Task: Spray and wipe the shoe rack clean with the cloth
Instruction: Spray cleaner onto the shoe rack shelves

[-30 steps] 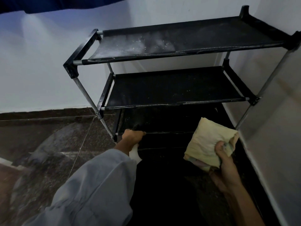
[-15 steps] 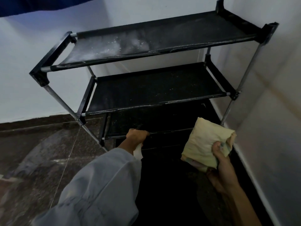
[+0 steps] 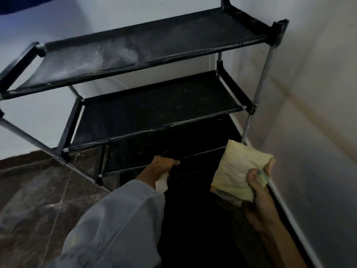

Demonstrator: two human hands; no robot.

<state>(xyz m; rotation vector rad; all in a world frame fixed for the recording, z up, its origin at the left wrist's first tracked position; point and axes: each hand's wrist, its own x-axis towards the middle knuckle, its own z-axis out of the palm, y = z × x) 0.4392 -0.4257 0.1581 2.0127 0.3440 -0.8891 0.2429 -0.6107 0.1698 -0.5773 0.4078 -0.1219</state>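
A black shoe rack (image 3: 154, 111) with fabric shelves and metal poles stands in a corner. Its top shelf (image 3: 108, 57) carries pale dusty or wet patches. My left hand (image 3: 163, 166), in a grey sleeve, is at the front bar of the third shelf and grips a white object (image 3: 161, 183). Only the lower part of that object shows; it looks like a spray bottle. My right hand (image 3: 258, 182) grips a folded pale yellow cloth (image 3: 236, 171), held in the air in front of the rack's lower right side, apart from the shelves.
A white wall (image 3: 318, 113) runs close along the rack's right side, and another wall (image 3: 29, 113) stands behind it. Dark polished stone floor (image 3: 38, 194) lies to the left. The rack's right front pole (image 3: 258, 89) stands just above the cloth.
The view has swung, so the rack now sits further left and larger in frame. Both hands keep their grips and stay almost where they were.
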